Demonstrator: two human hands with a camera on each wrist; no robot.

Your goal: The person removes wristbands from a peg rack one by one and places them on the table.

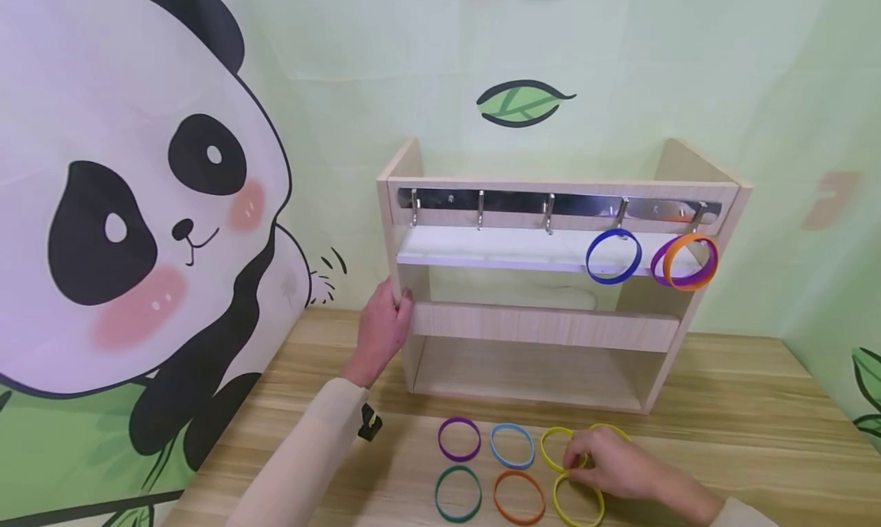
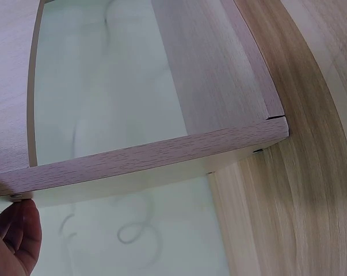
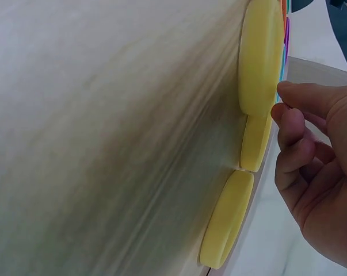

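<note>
My left hand [image 1: 384, 328] grips the left side panel of a pale wooden shelf [image 1: 544, 328], its fingers at the panel's edge in the left wrist view. Low over the table is my right hand [image 1: 612, 462], among three yellow wristbands. One yellow wristband [image 1: 602, 504] lies in front, another [image 1: 543, 447] behind it on the left, and a third [image 1: 609, 426] is partly hidden by the hand. In the right wrist view the thumb and forefinger tips are slightly apart beside a yellow wristband [image 3: 259, 57], with nothing between them.
A metal hook rail [image 1: 516, 203] runs along the shelf top. A blue wristband [image 1: 588, 259] hangs on one hook; purple and orange [image 1: 716, 263] ones share the rightmost. Left of the yellow bands lie purple [image 1: 440, 439], light blue [image 1: 492, 444], green [image 1: 437, 496] and orange [image 1: 497, 496] wristbands.
</note>
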